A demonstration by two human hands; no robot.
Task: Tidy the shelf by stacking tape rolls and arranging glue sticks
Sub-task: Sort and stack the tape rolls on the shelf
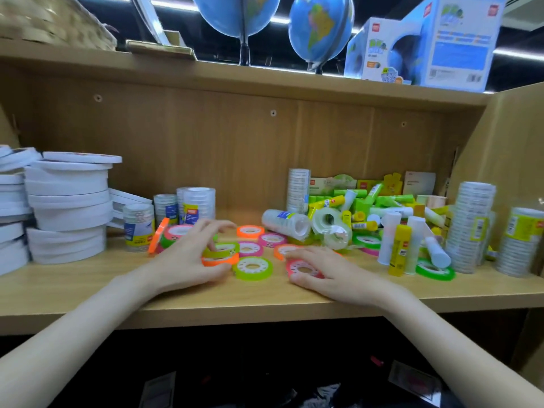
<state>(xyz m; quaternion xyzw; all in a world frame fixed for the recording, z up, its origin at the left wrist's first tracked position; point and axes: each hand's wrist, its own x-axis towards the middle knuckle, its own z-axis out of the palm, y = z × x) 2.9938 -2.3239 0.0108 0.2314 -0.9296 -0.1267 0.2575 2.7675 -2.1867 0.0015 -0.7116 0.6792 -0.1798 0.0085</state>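
Note:
Several small neon tape rolls lie scattered on the wooden shelf (88,284). My left hand (188,257) grips a short stack: a green roll on an orange roll (220,254). My right hand (326,272) rests over a red tape roll (303,270), fingers curled around it. A loose green roll (253,267) lies flat between my hands. Pink rolls (250,248) and an orange roll (250,231) lie just behind. Glue sticks (400,248), yellow, white and green, are heaped and standing at the right.
Tall stacks of white tape (67,207) fill the left end. Packs of clear tape (195,204) stand behind my left hand, one pack (287,223) lies on its side, and taller clear stacks (471,225) stand at the right. Globes (321,28) sit on the upper shelf.

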